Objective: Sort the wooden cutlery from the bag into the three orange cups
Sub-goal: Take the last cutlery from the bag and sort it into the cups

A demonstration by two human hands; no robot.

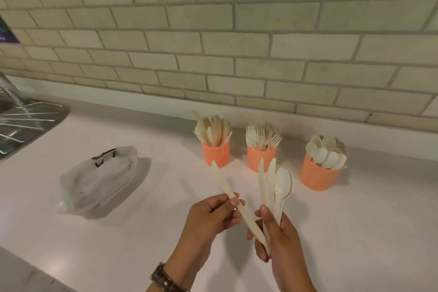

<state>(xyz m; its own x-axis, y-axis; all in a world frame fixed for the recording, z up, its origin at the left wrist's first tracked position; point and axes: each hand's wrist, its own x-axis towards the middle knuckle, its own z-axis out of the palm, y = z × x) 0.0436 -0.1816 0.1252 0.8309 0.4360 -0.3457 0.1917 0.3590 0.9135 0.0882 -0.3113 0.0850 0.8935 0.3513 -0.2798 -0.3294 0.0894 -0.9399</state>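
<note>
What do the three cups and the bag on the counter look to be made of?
The three orange cups look like matte moulded plastic: even colour, with rows of small holes or dimples in the walls. The bag looks like thin translucent plastic film, glossy and crumpled, with dark print showing; its contents cannot be made out.

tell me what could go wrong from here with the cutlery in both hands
1. The right hand pinches a loose bundle of knives and spoons low on the handles; one might slip out.
2. The knife cup already looks packed, so pushing in the left hand's knife could tip it.
</note>
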